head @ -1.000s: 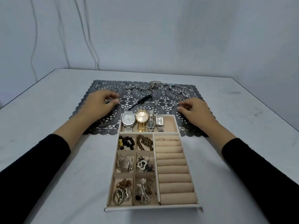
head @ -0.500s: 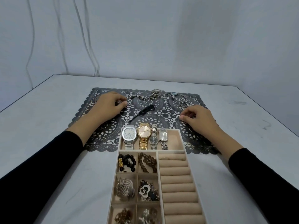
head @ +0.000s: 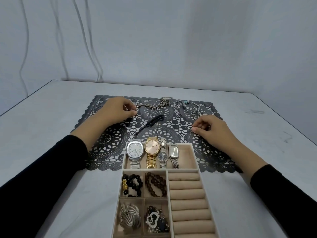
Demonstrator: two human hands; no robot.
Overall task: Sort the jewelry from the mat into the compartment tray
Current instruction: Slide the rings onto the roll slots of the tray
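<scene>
On the dark lace mat (head: 109,143) the left hand (head: 118,110) rests at the far left, fingers curled and thumb drawn in to the fingertips, right beside the end of a silver link chain (head: 154,105) that runs rightward along the far edge. Whether it pinches anything there cannot be told. The right hand (head: 214,129) lies on the mat's right side, knuckles up, fingers tucked under and thumb against the forefinger; what it holds, if anything, is hidden. Between the hands a black cord bracelet (head: 151,123) lies at a slant, and far right of it sits a tangle of silver pieces with a turquoise bead (head: 186,103). The beige compartment tray (head: 194,152) stands near the person, its far end overlapping the mat. Its long far compartment holds four watches side by side – a silver one (head: 135,150), a gold one (head: 152,148) and two smaller ones. Nearer, the small left compartments hold black beads (head: 133,185), brown beads (head: 156,186) and silver pieces, with ring rolls (head: 187,194) on the right.
</scene>
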